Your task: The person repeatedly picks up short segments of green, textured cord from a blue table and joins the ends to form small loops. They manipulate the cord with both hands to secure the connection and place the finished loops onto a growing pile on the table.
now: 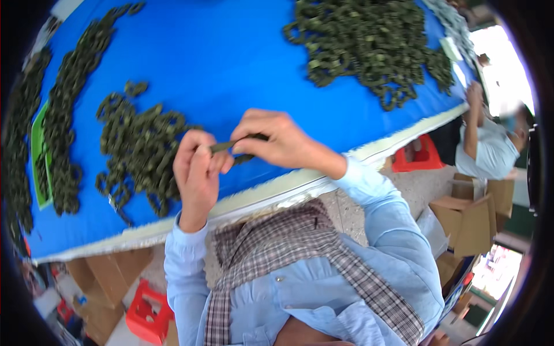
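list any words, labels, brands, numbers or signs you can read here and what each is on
No text can be read in this picture.
Blue table covering: no lettering visible.
Dark green strip between the left hand and right hand: no legible marks.
Cardboard boxes at right: any print is too small or blurred to read.

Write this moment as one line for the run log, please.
left hand: pinches dark green strip; right hand: pinches same strip; blue tabletop: looped pile beside left hand, larger pile far right
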Action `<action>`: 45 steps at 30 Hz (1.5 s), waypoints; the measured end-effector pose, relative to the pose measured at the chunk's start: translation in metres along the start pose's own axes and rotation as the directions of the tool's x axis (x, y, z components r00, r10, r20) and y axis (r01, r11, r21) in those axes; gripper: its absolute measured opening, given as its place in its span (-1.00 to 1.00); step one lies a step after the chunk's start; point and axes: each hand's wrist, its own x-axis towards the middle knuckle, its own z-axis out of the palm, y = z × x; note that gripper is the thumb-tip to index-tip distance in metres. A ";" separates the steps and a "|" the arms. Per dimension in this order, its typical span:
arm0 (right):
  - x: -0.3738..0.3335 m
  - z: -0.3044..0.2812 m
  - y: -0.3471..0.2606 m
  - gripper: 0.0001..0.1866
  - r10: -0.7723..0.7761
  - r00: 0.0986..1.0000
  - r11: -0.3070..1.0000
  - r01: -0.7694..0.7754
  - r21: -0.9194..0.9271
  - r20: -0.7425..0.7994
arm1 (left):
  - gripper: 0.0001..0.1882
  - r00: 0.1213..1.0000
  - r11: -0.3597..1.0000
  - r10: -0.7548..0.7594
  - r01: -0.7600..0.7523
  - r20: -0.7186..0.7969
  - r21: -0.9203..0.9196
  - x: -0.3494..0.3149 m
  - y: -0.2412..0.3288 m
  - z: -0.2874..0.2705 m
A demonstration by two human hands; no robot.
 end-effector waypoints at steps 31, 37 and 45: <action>0.000 0.015 -0.009 -0.70 0.258 0.966 0.959 -0.260 0.115 0.032 | -0.76 0.999 0.951 -0.046 0.049 -0.019 0.306 -0.006 -0.005 -0.013; -0.004 0.018 -0.009 -0.84 0.285 0.957 0.944 -0.290 0.158 0.054 | -0.75 1.000 0.958 0.012 -0.008 -0.011 0.287 -0.004 -0.009 -0.013; -0.008 0.000 -0.005 -0.87 0.411 0.901 0.844 -0.434 0.316 0.142 | -0.77 0.993 0.995 -0.104 0.104 0.052 0.001 -0.003 -0.007 -0.023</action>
